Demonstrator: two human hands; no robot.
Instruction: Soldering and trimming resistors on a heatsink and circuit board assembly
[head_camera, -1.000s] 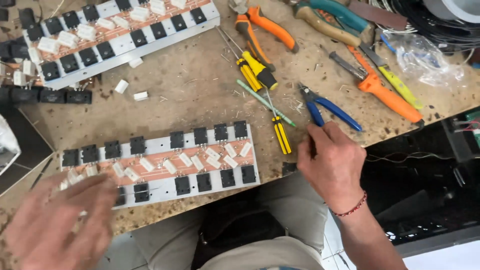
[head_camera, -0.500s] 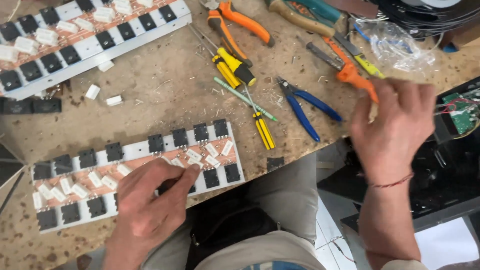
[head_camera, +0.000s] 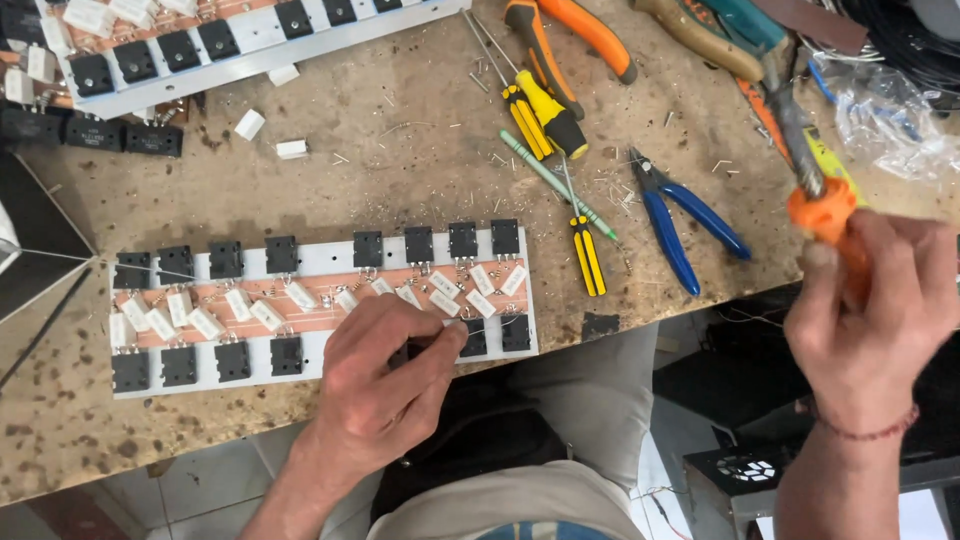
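now right grip (head_camera: 870, 310) around orange pliers (head_camera: 825, 205)

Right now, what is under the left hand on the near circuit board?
The left hand rests on the near circuit board, fingers pressing a black component at its front edge. Black components and white resistors show around it; whatever lies beneath the palm is covered.

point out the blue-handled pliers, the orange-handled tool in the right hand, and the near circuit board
blue-handled pliers (head_camera: 668, 238): head view, left handle
orange-handled tool (head_camera: 822, 212): head view, orange grip
long white circuit board (head_camera: 320, 258): head view, bare top strip
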